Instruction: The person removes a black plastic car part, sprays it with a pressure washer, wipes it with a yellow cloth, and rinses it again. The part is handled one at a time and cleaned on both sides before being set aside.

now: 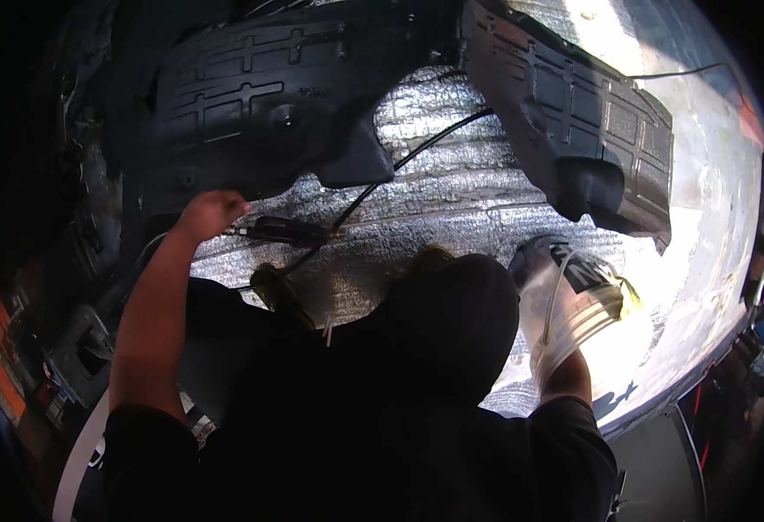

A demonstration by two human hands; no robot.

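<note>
My left hand [212, 216] is at the lower edge of a large black moulded panel [251, 100], on the left. Its fingers are curled together; whether they grip the edge or something small cannot be made out. Just right of it, a dark slim tool [286, 230] lies on the crinkled silver sheet [443, 196]. My right forearm [569, 376] reaches into a translucent bucket [543, 270] with a dark label, tilted on its side. The bucket hides my right hand. Something yellow-green [630, 298] shows by the bucket's far right side.
A second black moulded panel [573, 109] angles down at the right, joined or touching the first at the top. A black hose [438, 137] crosses the silver sheet between them. Strong sunlight falls on the right. Orange items [1, 357] sit at the far left.
</note>
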